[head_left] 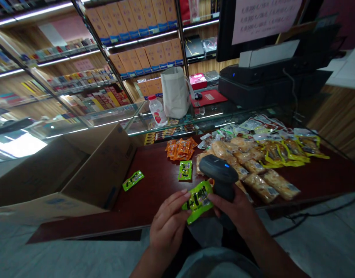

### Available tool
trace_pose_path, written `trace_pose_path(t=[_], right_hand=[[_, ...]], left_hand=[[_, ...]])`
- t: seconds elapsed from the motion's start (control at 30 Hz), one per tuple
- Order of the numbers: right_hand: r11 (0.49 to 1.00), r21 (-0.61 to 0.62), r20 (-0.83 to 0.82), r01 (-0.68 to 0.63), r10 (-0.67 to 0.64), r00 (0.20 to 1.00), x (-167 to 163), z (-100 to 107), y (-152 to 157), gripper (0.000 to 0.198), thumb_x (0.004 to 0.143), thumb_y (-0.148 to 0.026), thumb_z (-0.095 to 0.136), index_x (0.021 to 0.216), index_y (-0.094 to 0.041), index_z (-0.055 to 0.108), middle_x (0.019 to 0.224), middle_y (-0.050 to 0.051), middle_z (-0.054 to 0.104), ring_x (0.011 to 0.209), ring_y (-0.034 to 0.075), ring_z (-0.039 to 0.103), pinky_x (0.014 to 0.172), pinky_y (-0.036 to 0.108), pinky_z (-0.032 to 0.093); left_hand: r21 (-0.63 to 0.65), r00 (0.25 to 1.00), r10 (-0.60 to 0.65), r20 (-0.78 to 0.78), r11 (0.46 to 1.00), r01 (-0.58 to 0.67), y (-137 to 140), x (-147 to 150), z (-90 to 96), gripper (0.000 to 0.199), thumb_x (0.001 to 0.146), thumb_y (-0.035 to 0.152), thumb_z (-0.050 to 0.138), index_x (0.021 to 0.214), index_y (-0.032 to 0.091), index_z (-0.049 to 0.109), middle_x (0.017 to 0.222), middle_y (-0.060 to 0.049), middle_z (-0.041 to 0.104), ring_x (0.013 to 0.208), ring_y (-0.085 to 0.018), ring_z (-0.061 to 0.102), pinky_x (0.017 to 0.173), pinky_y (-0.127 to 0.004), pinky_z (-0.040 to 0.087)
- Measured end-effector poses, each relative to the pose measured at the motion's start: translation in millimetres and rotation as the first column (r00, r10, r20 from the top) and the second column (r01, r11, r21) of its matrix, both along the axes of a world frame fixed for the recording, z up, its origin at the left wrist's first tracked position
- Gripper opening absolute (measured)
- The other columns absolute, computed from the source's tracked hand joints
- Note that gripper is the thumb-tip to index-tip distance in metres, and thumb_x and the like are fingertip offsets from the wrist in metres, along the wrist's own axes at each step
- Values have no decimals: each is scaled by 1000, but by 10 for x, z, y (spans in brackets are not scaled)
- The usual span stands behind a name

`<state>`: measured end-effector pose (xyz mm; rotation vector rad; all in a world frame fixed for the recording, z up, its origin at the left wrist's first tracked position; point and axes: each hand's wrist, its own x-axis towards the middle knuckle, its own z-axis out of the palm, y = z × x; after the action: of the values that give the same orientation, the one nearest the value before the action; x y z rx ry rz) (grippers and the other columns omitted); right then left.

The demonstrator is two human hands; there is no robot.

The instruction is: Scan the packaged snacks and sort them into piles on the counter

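Observation:
My left hand [170,220] pinches the left edge of a green snack packet [199,201] with black lettering. A dark handheld barcode scanner [219,172] with a small blue light sits in my right hand [238,208], fingers wrapped round its handle. The right thumb touches the packet's right side, close under the scanner head. A second green packet [185,170] lies flat on the dark red table [154,162] just beyond my hands. Another green packet [133,180] lies farther left, beside the cardboard box [99,166].
Orange packets [181,149] are heaped behind the green ones. Clear-wrapped snacks [261,187] and yellow-edged bags [287,150] cover the table's right part. A glass counter stands behind with a bottle [157,111], a white bag [175,92] and a monitor [223,34]. A cable [293,227] hangs at right.

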<state>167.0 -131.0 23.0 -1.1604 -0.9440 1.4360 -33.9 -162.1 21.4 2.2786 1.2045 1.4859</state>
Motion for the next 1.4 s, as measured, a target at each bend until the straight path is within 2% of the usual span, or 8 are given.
trace_pose_path(t=[0.17,0.3,0.43,0.5,0.67,0.93,1.13,1.4], right_hand=[[998,30,-15,57,-57,998,30,-13,3,45,72,-43,83,104,-17,66,46,-8,60,41,10,50,46,21,40],[997,36,-40,74,-73,997,50,-34,23,46,72,-44,84,104,-17,65,48,-8,61,43,10,51,48,23,41],[997,44,-47,69,-67,997,40,-8,17,43,73,-42,83,102,-17,64,49,-9,59,44,9,50,49,22,42],[996,50,-27,70,-69,997,29,13,6,42,73,-41,82,103,-17,64,49,-9,59,44,9,50,48,23,42],[994,77,107,82,-90,990,24,12,-1,33,75,-40,79,95,-20,64,50,-8,60,45,12,53,48,24,44],[986,136,187,-92,65,980,138,-141,64,38,91,-57,63,84,-20,62,52,-5,59,48,12,53,53,25,43],[958,125,294,-257,211,932,107,-134,5,40,93,-61,56,87,-21,58,54,-5,56,49,14,55,53,27,43],[917,137,501,-375,262,825,27,-118,-24,40,92,-55,55,108,-20,65,58,-3,57,52,19,56,52,29,41]], left_hand=[[-442,853,197,483,896,44,-12,136,-24,40,90,30,70,129,25,64,137,-13,67,124,-28,65,102,-42,55],[-693,659,373,653,645,321,51,150,16,49,86,49,72,122,17,64,121,-17,73,104,-28,73,80,-36,63],[-753,619,430,657,354,554,117,137,84,57,73,53,84,109,13,66,94,-13,77,72,-20,74,61,-28,62],[-749,612,437,659,301,590,121,148,94,53,68,50,89,99,13,67,81,-8,76,62,-17,72,56,-25,60],[-746,614,428,663,440,499,128,177,79,43,64,43,91,75,15,61,59,1,68,44,-10,62,46,-18,52],[-744,540,575,615,650,157,357,-70,63,44,55,42,93,77,14,67,62,0,70,56,-14,68,56,-22,58],[-716,528,617,584,698,-23,399,-246,-18,43,56,45,92,78,13,72,71,-1,73,62,-12,67,57,-19,57],[-709,545,623,561,701,-72,410,-310,-64,42,58,46,90,79,13,75,70,-1,71,60,-11,64,58,-20,57]])
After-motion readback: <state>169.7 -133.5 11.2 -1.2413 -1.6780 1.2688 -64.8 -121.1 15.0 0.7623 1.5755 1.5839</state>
